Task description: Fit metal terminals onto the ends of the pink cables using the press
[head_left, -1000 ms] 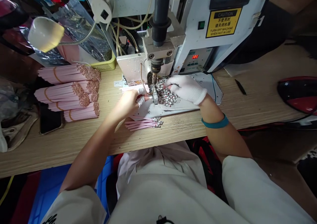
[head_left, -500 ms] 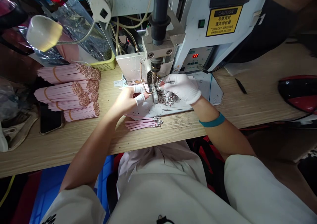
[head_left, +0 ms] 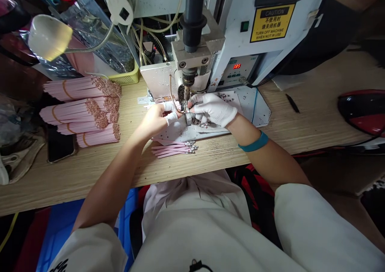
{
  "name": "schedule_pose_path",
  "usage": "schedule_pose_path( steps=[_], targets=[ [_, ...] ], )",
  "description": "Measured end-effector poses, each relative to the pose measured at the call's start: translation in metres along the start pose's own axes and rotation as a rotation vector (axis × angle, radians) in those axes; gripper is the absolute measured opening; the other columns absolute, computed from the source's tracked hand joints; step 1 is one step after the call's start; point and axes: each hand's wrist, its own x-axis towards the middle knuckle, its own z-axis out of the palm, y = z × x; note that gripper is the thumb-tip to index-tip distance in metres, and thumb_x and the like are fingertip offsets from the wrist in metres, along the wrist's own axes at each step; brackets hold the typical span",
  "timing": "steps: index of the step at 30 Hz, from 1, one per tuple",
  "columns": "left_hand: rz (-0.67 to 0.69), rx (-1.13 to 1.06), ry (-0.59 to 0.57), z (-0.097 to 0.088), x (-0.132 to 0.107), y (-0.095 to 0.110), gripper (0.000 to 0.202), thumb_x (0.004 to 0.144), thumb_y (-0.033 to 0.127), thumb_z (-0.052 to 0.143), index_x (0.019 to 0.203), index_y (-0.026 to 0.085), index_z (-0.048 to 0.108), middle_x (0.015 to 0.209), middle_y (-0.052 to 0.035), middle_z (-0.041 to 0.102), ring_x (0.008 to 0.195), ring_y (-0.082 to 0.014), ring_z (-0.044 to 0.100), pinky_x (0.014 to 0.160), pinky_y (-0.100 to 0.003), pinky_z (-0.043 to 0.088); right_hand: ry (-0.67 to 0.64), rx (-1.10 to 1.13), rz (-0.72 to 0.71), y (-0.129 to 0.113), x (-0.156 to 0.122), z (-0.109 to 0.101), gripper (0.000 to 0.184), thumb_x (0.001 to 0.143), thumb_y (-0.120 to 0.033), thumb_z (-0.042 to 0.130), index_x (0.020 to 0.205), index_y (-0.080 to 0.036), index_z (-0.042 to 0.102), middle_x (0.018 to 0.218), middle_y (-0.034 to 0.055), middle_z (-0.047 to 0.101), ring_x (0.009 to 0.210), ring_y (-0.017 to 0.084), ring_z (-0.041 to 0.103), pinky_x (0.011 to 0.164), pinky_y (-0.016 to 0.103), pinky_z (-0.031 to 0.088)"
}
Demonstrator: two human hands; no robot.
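Observation:
My left hand (head_left: 158, 119), with white finger cots on thumb and finger, is closed beside the tip of a soldering machine (head_left: 187, 91). Pink wires (head_left: 148, 106) stick out past this hand; their pinched ends are hidden. From the other side my right hand (head_left: 213, 109), in a white glove, pinches close to the same tip, and what its fingertips hold is too small to make out. Between the hands sits a small metal block (head_left: 188, 118). Small grey-white parts (head_left: 202, 123) lie partly under my right hand. Pink wires with grey-white ends (head_left: 174, 149) lie nearer me.
Banded bundles of pink wires (head_left: 75, 113) lie at the left, near a phone (head_left: 61, 143) and a yellow basket (head_left: 124, 78). A lamp (head_left: 49, 37) leans over them. At the right are a machine display (head_left: 237, 66), a black pointed piece (head_left: 292, 103) and a red-black object (head_left: 362, 111).
My right hand has moved left from the pile of small parts to the machine's tip, close to my left fingers. My left hand has hardly moved. The red display digits now read differently.

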Motion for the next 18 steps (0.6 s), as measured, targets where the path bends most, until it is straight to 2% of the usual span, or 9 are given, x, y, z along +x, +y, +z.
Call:
schedule_pose_path(
  steps=[7,11,18],
  targets=[
    [-0.012,-0.008,0.020,0.0011,-0.0005,0.0030,0.027,0.074,0.039,0.069,0.080,0.013,0.065,0.075,-0.0026,0.064,0.064,-0.0131,0.053,0.058,-0.023,0.039,-0.023,-0.006,0.018,0.0015,0.0039,-0.0031,0.014,0.074,-0.004,0.065,0.082,-0.015,0.060,0.060,-0.0024,0.052,0.042,0.006,0.044,0.030,0.015,0.029],
    [-0.079,0.003,0.028,0.0025,-0.0012,0.0053,0.026,0.073,0.038,0.069,0.082,0.013,0.066,0.076,-0.0031,0.067,0.064,-0.0137,0.054,0.056,-0.022,0.039,-0.023,-0.021,0.001,0.0020,0.0036,-0.0011,0.014,0.076,-0.004,0.063,0.082,-0.016,0.060,0.058,-0.0031,0.050,0.041,0.006,0.041,0.030,0.015,0.029],
    [-0.071,0.037,0.054,0.0039,0.0007,0.0083,0.022,0.071,0.035,0.067,0.074,0.013,0.063,0.068,-0.0012,0.062,0.060,-0.0126,0.051,0.056,-0.024,0.038,0.010,-0.038,-0.047,0.0058,0.0029,0.0007,0.013,0.076,-0.005,0.063,0.082,-0.017,0.059,0.060,-0.0031,0.050,0.041,0.006,0.040,0.028,0.016,0.029]
  ],
)
